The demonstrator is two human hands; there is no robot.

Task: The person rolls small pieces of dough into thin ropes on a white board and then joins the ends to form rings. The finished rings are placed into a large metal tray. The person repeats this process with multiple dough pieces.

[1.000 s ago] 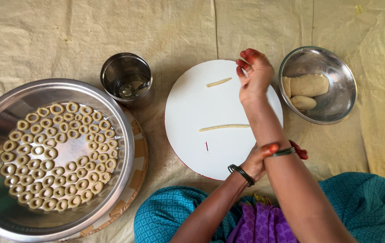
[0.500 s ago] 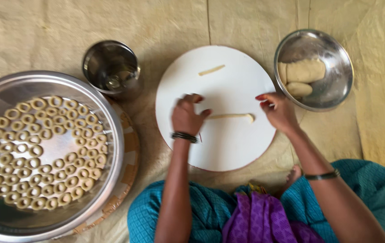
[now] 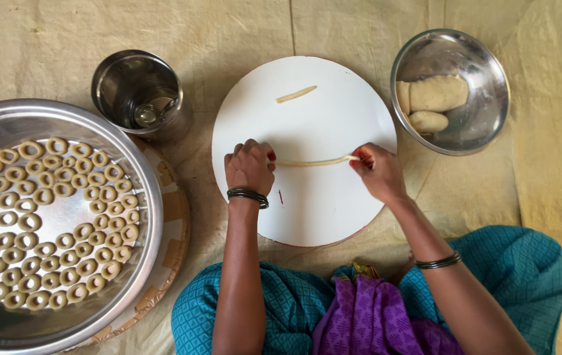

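Note:
A long thin rope of dough lies across the middle of a round white board. My left hand pinches its left end, fingers curled down on the board. At the rope's right end my right hand holds it between the fingertips. A shorter dough strip rests alone near the board's far edge.
A wide steel tray at the left holds several small dough rings. A steel cup stands beside it. At the right, a steel bowl contains lumps of dough. Beige cloth covers the floor.
My left hand came from beside my lap onto the board. My right hand dropped from above the board to it. Both now grip the ends of the long dough rope.

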